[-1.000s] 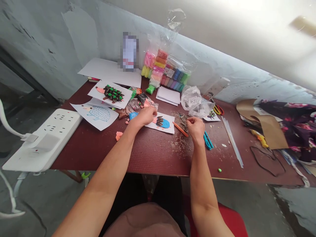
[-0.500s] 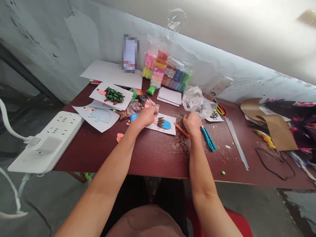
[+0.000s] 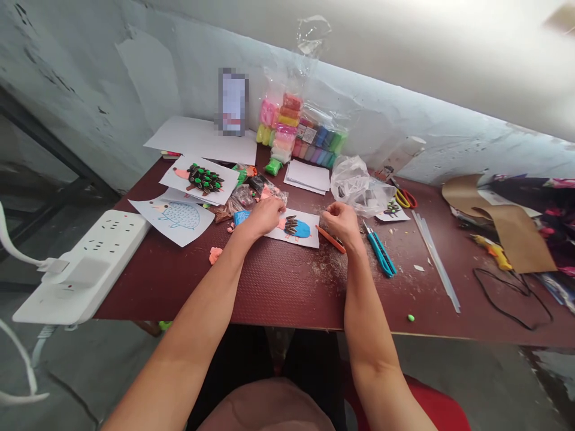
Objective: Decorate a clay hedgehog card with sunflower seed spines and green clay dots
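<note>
My left hand (image 3: 265,216) rests at the left edge of a white card with a blue clay hedgehog (image 3: 296,228) topped with dark striped sunflower seeds. Its fingers curl down by the pink clay snout, and I cannot tell whether they hold anything. My right hand (image 3: 342,222) sits just right of that card with its fingertips drawn together, and anything between them is hidden. Under it lies an orange stick-shaped tool (image 3: 330,239). Beside my right hand, a teal craft knife (image 3: 380,255) lies on the dark red table (image 3: 278,293).
A finished seed hedgehog card (image 3: 200,179), a drawn hedgehog sheet (image 3: 177,216), clay packs (image 3: 287,129) and a plastic bag (image 3: 357,187) crowd the table. Red-handled scissors (image 3: 405,199), glue sticks (image 3: 435,260), a yellow glue gun (image 3: 492,251) and a white power strip (image 3: 81,266) lie around.
My right hand has slid left and forward, closer to the card, and now covers where the seed pile lay. My left hand has barely moved. The whole view has tilted slightly.
</note>
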`<state>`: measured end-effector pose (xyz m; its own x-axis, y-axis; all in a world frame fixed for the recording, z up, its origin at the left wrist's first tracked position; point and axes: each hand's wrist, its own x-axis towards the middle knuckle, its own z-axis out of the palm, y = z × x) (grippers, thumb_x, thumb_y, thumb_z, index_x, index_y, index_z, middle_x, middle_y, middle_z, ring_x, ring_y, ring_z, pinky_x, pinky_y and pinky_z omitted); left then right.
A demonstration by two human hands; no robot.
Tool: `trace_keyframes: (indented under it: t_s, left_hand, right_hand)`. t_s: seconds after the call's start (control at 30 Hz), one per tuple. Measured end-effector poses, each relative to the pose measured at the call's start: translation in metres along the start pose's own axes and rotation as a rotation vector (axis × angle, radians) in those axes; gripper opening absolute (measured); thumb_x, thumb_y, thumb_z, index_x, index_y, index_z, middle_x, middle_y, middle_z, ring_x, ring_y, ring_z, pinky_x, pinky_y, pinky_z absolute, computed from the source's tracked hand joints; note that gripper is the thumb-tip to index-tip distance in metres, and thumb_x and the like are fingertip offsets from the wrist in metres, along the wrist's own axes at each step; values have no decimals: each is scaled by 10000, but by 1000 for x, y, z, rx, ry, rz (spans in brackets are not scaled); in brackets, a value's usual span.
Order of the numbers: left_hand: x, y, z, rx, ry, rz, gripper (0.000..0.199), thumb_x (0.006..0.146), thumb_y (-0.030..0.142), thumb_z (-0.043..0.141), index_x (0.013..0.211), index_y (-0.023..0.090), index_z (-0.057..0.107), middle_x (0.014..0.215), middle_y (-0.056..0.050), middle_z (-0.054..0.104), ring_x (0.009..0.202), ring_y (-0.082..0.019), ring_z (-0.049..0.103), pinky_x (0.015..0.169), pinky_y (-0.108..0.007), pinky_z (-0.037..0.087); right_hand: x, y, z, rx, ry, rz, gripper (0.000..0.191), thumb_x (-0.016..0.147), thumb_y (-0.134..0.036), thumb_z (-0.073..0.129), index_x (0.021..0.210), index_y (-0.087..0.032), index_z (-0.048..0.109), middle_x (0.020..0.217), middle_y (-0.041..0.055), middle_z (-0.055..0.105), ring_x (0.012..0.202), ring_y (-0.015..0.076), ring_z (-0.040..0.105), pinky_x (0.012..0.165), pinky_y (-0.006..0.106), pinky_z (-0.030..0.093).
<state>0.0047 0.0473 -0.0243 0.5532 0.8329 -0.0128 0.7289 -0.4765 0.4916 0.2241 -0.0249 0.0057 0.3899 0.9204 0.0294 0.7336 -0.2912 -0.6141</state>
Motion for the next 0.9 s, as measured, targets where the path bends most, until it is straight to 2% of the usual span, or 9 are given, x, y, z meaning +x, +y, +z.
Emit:
trace_keyframes:
  t_s: [0.13,0.23,0.37,0.43,0.6,0.77,0.9]
  left_hand:
    - [0,-1,1,7,6,-6,334,961,93,526,1126,164,807,1223,-125,791,1189,-259,709,1026,-340,538]
    - [-2,1,-1,-18,-1,-6,319,961,99,530,1108,158,807,1220,-132,786,1180,-263,708,1023,-341,535]
    - [-3,1,-3,-25,-3,-2,326,972,106,513,1106,156,806,1212,-129,785,1168,-259,708,1019,-338,536]
    - [-3,1,-2,-19,3,-1,332,966,97,510,1104,156,807,1202,-127,788,1167,-256,709,1021,-335,538]
    - [-2,1,-1,-2,-9,2,374,947,57,508,1159,147,802,1219,-133,791,1199,-266,710,1046,-352,538]
    - [-4,1,-2,-59,-10,31,449,958,51,494,1259,189,797,1331,-117,762,1232,-249,700,1081,-357,525]
    - [-5,-1,-2,-110,-49,62,506,910,16,509,1276,205,803,1177,-99,803,1183,-226,708,1039,-322,540]
  right_hand:
    - [-7,-5,12,363,-202,-9,164,728,-298,627,754,-159,709,736,45,739,643,143,575,635,252,432]
    - [-10,-9,17,418,-285,4,225,744,-335,654,786,-142,761,753,62,769,612,132,569,619,247,434]
    - [-9,-11,24,404,-239,9,156,715,-249,677,784,-149,776,732,43,769,654,144,636,660,240,457]
    - [-7,-10,29,367,-201,17,136,703,-222,675,772,-153,769,694,26,745,640,140,624,650,236,443]
    - [-6,-10,35,219,-139,-12,159,743,-275,633,720,-160,741,667,8,695,647,136,583,621,233,394]
    - [-8,-14,36,120,-156,12,223,778,-312,599,721,-155,747,575,-18,605,583,126,524,584,243,350]
    - [-7,-18,38,90,-183,31,246,779,-329,593,714,-151,750,557,-28,559,566,119,490,572,241,340]
